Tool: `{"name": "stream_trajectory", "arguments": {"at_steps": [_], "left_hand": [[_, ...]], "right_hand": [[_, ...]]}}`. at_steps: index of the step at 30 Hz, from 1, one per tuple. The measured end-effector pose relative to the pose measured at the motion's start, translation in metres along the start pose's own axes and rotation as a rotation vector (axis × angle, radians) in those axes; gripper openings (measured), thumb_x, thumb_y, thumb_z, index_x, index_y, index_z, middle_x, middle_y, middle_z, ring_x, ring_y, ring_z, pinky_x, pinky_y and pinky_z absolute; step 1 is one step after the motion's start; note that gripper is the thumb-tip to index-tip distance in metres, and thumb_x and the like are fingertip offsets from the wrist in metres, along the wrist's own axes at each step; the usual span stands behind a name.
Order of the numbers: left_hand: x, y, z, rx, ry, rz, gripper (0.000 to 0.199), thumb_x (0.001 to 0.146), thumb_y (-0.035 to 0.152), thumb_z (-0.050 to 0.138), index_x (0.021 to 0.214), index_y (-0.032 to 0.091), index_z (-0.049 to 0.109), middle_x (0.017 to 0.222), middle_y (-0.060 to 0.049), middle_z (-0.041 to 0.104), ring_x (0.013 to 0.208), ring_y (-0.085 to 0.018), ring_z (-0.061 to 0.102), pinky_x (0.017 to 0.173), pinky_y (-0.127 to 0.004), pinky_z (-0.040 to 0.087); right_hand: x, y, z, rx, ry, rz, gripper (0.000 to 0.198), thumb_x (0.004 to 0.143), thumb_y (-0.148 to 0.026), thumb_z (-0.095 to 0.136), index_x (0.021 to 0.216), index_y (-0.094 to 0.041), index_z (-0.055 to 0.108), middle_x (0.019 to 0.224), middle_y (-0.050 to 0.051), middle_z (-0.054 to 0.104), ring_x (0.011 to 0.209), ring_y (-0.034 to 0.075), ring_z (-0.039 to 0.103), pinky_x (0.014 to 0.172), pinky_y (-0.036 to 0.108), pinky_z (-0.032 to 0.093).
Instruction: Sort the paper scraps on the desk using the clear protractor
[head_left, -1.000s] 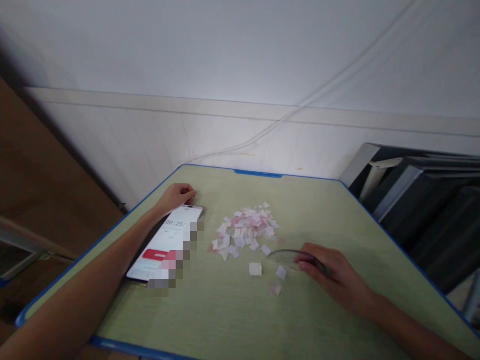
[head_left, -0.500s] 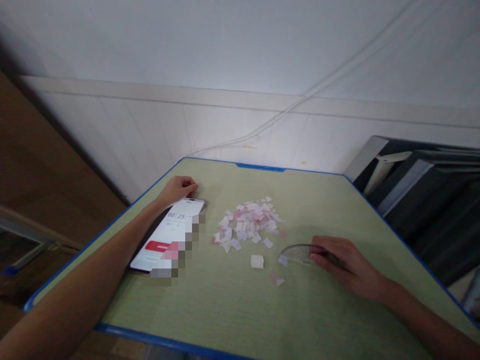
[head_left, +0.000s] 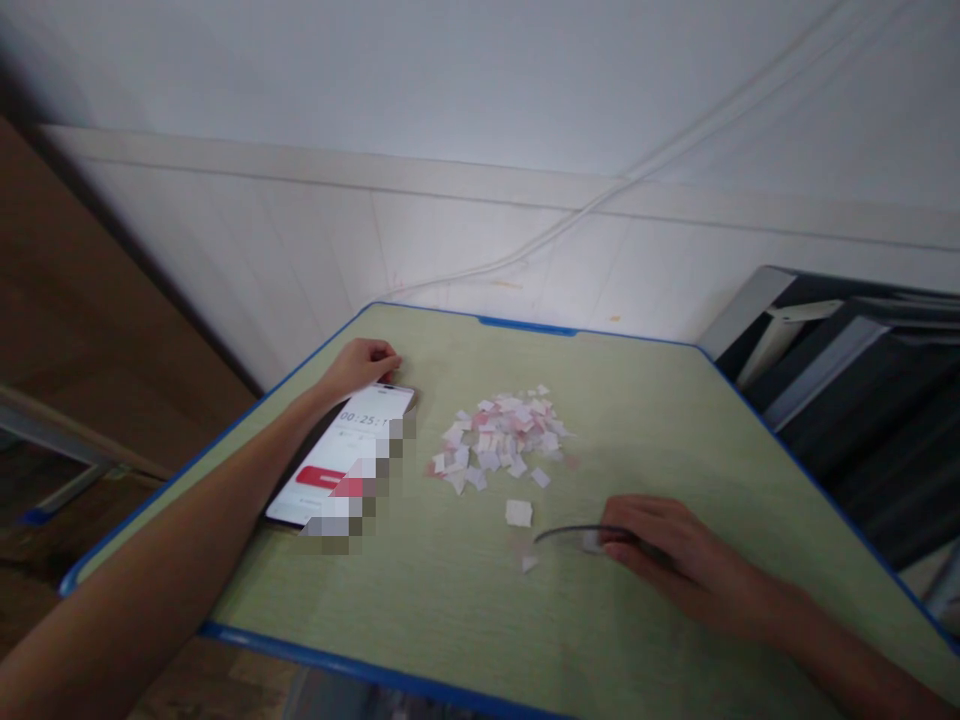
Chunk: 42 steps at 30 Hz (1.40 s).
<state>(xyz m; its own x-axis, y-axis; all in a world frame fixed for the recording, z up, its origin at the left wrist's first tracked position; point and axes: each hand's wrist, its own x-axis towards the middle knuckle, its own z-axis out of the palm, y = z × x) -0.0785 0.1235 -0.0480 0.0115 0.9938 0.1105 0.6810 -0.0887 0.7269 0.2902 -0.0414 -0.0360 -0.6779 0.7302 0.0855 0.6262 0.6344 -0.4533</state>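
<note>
My left hand rests on the table just beyond the top of a smartphone; its fingers are curled and nothing shows in them. The phone's screen has a timer-like display and a red bar; part of it is pixelated. My right hand is closed on a thin, dark, curved comb, held low over the table with its tip to the left. A pale paper scrap lies under or against the comb; I cannot tell which. Beyond it spreads a heap of white and pink paper scraps.
A small whitish square lies between the heap and the comb, and a loose scrap is nearer me. The green table has a blue rim and meets the wall. Dark flat panels lean at the right; a brown board stands left.
My right hand has moved left and nearer to me, and the comb has turned edge-on, its tip now close to the loose scrap. My left hand stays by the phone. The view has shifted slightly.
</note>
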Motion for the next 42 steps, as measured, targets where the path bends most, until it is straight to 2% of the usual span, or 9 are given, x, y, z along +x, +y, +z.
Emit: {"name": "stream_trajectory", "arguments": {"at_steps": [6,12,19,25,31,42], "left_hand": [[0.000,0.000,0.000,-0.004,0.003,-0.007,0.019,0.064,0.032,0.056,0.054,0.016,0.055,0.045,0.000,0.053,0.041,-0.010,0.044,0.043,-0.022,0.031],[0.001,-0.001,0.000,0.010,0.001,-0.002,0.020,0.064,0.034,0.055,0.055,0.016,0.055,0.045,0.000,0.054,0.041,-0.010,0.045,0.042,-0.022,0.030],[-0.001,0.002,0.000,0.009,0.002,0.001,0.019,0.063,0.032,0.055,0.054,0.016,0.054,0.044,0.000,0.053,0.040,-0.009,0.043,0.041,-0.021,0.030],[0.000,0.000,0.000,0.028,0.001,0.014,0.020,0.065,0.033,0.055,0.054,0.016,0.054,0.046,0.000,0.054,0.042,-0.010,0.044,0.043,-0.022,0.030],[0.000,0.002,0.000,0.006,0.006,-0.007,0.019,0.063,0.032,0.055,0.054,0.016,0.054,0.044,0.000,0.053,0.041,-0.010,0.043,0.043,-0.022,0.029],[0.001,0.001,0.001,-0.009,0.007,-0.017,0.018,0.064,0.031,0.055,0.054,0.016,0.054,0.043,0.001,0.052,0.040,-0.009,0.042,0.042,-0.022,0.028]], "right_hand": [[-0.004,-0.003,0.003,-0.044,0.112,-0.026,0.028,0.094,-0.027,0.035,0.077,-0.019,0.056,0.069,0.003,0.061,0.065,0.015,0.058,0.063,0.027,0.045],[-0.004,-0.012,0.009,-0.129,0.067,-0.061,0.028,0.095,-0.025,0.033,0.078,-0.018,0.055,0.069,0.003,0.061,0.064,0.015,0.058,0.062,0.028,0.045],[-0.006,-0.012,0.008,-0.106,0.003,-0.045,0.024,0.094,-0.023,0.036,0.081,-0.019,0.056,0.076,0.004,0.064,0.068,0.017,0.059,0.066,0.029,0.044],[-0.007,-0.009,0.001,-0.115,0.053,-0.024,0.024,0.092,-0.024,0.039,0.073,-0.020,0.053,0.065,0.002,0.058,0.060,0.015,0.055,0.058,0.027,0.041],[-0.009,-0.006,-0.001,-0.097,0.122,-0.019,0.027,0.092,-0.027,0.038,0.074,-0.021,0.057,0.068,0.004,0.062,0.062,0.017,0.058,0.060,0.029,0.044],[-0.012,-0.005,-0.011,-0.101,0.054,-0.002,0.023,0.090,-0.025,0.042,0.071,-0.021,0.053,0.066,0.002,0.059,0.062,0.017,0.057,0.060,0.029,0.043]]}}
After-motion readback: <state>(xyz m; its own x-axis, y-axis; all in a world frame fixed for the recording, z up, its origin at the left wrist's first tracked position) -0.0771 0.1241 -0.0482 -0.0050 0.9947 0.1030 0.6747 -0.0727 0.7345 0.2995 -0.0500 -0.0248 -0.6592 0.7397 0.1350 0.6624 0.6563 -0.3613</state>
